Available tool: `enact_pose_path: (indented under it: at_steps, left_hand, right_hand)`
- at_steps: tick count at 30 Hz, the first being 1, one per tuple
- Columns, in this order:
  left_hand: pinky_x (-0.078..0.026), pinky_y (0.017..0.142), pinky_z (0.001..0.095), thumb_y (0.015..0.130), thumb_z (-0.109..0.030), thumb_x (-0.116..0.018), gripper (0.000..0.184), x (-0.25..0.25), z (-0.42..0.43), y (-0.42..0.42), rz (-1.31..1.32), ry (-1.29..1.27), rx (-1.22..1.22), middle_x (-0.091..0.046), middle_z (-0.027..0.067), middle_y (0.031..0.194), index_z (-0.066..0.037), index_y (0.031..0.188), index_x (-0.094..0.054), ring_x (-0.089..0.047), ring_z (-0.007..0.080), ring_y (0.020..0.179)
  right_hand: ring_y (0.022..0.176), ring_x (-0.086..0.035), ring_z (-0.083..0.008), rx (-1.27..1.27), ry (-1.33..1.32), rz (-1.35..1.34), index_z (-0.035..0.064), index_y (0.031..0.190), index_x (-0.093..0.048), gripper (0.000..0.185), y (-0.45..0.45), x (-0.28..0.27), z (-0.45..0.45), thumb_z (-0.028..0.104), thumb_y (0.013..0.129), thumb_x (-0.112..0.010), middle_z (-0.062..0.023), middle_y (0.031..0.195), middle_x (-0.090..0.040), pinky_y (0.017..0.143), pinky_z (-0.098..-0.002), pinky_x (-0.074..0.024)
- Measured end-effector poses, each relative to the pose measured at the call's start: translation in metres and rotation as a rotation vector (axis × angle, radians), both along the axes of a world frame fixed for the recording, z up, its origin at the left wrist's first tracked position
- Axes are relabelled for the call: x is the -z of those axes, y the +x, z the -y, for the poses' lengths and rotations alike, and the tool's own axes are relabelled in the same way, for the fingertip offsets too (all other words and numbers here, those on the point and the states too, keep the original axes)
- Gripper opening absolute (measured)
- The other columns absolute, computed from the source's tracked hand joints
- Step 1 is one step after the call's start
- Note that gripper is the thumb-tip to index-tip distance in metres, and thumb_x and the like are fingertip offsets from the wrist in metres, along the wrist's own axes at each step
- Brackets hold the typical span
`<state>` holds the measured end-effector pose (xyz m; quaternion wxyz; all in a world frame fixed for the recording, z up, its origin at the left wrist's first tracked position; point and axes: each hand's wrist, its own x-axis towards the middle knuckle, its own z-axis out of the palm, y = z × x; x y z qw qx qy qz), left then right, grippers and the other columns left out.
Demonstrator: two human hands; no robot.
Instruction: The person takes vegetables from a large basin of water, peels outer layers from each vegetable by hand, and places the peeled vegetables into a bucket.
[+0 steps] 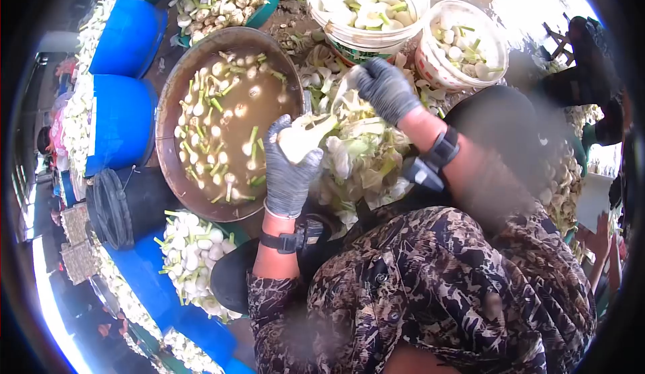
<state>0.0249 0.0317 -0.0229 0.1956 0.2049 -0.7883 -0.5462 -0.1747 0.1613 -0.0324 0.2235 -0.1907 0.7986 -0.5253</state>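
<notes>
My left hand (292, 172), in a grey glove, is wrapped round a large white garlic bulb (299, 143) with its pale stem pointing right. The hand is over the right rim of a round metal basin (163, 122) of murky water, in which garlic bulbs with short green stems float. My right hand (388, 90), also gloved, is above and to the right, its fingers curled closed. A pale strip, perhaps skin, shows beside those fingers, but what they grip is unclear. Below it lies a heap of pale green peelings (366, 145).
Two white buckets of garlic, one larger (413, 4) and one smaller (430, 65), stand at the top. Blue tubs (124, 122) heaped with garlic line the left side, beside a black bucket (144, 202). More garlic (195, 250) lies by my left knee. Another person's hand (598, 239) shows at right.
</notes>
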Motion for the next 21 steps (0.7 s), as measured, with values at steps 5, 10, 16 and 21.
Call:
enact_pose_path:
  at_steps: [5, 10, 16, 21]
  left_hand:
    - [-0.044, 0.099, 0.0337, 0.074, -0.005, -0.073, 0.08, -0.001, 0.006, 0.009, 0.029, -0.004, 0.06, -0.046, 0.0098, 0.122, -0.004, 0.141, -0.03, -0.051, 0.0221, 0.109]
    - [-0.045, 0.099, 0.036, 0.072, -0.013, -0.078, 0.084, -0.007, 0.001, 0.005, 0.039, -0.158, 0.114, -0.05, 0.0119, 0.122, -0.005, 0.142, -0.033, -0.053, 0.0238, 0.112]
    - [-0.046, 0.097, 0.0321, 0.068, 0.001, -0.075, 0.089, -0.017, -0.004, 0.008, 0.042, -0.047, 0.168, -0.046, 0.0088, 0.118, -0.005, 0.143, -0.028, -0.051, 0.0196, 0.107]
    - [-0.044, 0.1, 0.0345, 0.071, -0.007, -0.073, 0.085, -0.018, -0.007, 0.008, 0.071, -0.038, 0.176, -0.048, 0.0102, 0.124, -0.007, 0.144, -0.03, -0.051, 0.0213, 0.112]
  right_hand:
    - [0.096, -0.065, -0.035, -0.011, -0.076, -0.574, -0.0004, 0.115, -0.059, 0.031, 0.011, -0.016, -0.009, 0.016, 0.089, -0.062, -0.0196, 0.1, -0.068, 0.088, -0.0409, -0.0512]
    - [0.074, -0.066, -0.0357, -0.221, -0.263, -0.39, 0.0067, 0.095, -0.066, 0.011, 0.056, -0.042, -0.008, 0.012, 0.088, -0.061, -0.0154, 0.083, -0.068, 0.068, -0.0418, -0.0533]
    - [0.077, -0.064, -0.036, -0.465, -0.107, -0.585, 0.0086, 0.094, -0.069, 0.019, 0.064, -0.035, -0.01, 0.024, 0.084, -0.065, -0.0152, 0.082, -0.067, 0.071, -0.0444, -0.0517]
    - [0.079, -0.065, -0.036, -0.507, 0.045, -0.486, 0.0066, 0.092, -0.068, 0.023, 0.069, -0.032, -0.009, 0.027, 0.081, -0.066, -0.0154, 0.084, -0.068, 0.071, -0.0434, -0.0521]
